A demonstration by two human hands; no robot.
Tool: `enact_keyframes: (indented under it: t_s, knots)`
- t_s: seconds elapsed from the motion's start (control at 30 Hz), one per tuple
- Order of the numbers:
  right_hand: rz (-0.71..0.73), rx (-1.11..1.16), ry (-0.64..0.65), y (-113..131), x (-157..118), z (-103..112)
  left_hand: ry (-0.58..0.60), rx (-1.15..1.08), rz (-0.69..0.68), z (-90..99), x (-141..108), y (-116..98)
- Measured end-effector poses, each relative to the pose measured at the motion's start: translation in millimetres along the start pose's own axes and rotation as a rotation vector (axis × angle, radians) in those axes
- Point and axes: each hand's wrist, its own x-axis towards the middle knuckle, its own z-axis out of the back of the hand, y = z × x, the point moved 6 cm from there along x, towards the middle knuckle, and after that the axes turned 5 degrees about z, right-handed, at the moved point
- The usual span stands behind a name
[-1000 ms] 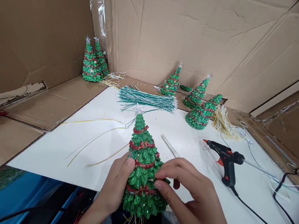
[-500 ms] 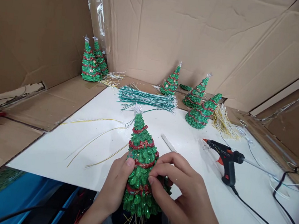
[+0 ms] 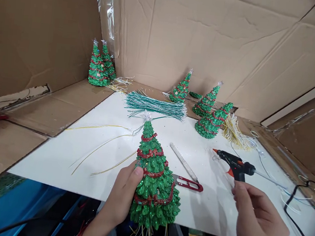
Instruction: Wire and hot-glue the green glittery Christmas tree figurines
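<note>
My left hand [image 3: 125, 190] is closed around the left side of a small green glitter Christmas tree [image 3: 155, 186]. The tree has red garlands and a clear star on top, and stands upright close to me. Loose yellow and white strands hang below its base. On the right, my right hand [image 3: 262, 221] is closed on the handle of a black hot glue gun [image 3: 238, 167], which rests on the white board with its orange nozzle pointing left. Red-handled thread snips [image 3: 189, 184] and a thin whitish stick [image 3: 183, 162] lie between tree and gun.
A bundle of green wires [image 3: 156, 105] lies at the back of the white board [image 3: 85, 151]. More trees stand at the back left [image 3: 97, 69] and back right [image 3: 212, 120]. A yellow-white strand bundle [image 3: 235, 132] is beside them. Cardboard walls [image 3: 212, 37] surround the board; a black cord [image 3: 293, 198] runs right.
My right hand has left the tree and moved right to the glue gun's handle. This uncovers the snips and the whole whitish stick. My left hand keeps holding the tree.
</note>
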Motion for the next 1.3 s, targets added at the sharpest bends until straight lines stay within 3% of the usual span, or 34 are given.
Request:
enact_keyframes:
  t_s: [0.2, 0.33, 0.47, 0.67, 0.8, 0.87, 0.93, 1.03, 1.1, 1.2, 1.3]
  knots:
    - [0.064, -0.21, -0.056, 0, 23, 15, -0.025, -0.033, 0.0, 0.5, -1, 2]
    - [0.116, -0.339, 0.044, -9, 54, 4, -0.056, -0.075, 0.015, 0.3, 0, -1]
    - [0.077, -0.395, 0.192, -26, 83, -10, -0.052, -0.074, 0.022, 0.2, 1, -2]
    - [-0.007, -0.353, 0.327, -36, 102, -27, -0.02, -0.082, 0.011, -0.9, 2, -4]
    - [0.052, -0.233, 0.321, -23, 87, -24, -0.042, -0.078, 0.02, -1.0, 1, -4]
    - [0.104, -0.184, 0.313, -8, 70, -15, -0.062, -0.068, 0.023, -0.2, 0, -4]
    - [0.169, -0.137, 0.385, 12, 48, -8, -0.056, -0.05, 0.024, -0.3, 0, -4]
    - [0.403, -0.1, 0.781, 49, 5, -12, -0.034, -0.039, 0.028, -0.4, 0, -3]
    - [0.502, 0.013, 0.923, 68, -17, -12, -0.028, -0.037, 0.026, 0.1, 0, -3]
    - [0.573, 0.077, 0.919, 84, -29, -16, -0.002, -0.018, 0.01, -0.6, 0, -3]
    - [0.619, -0.006, 0.871, 91, -31, -22, -0.008, -0.006, 0.012, 0.4, 0, -3]
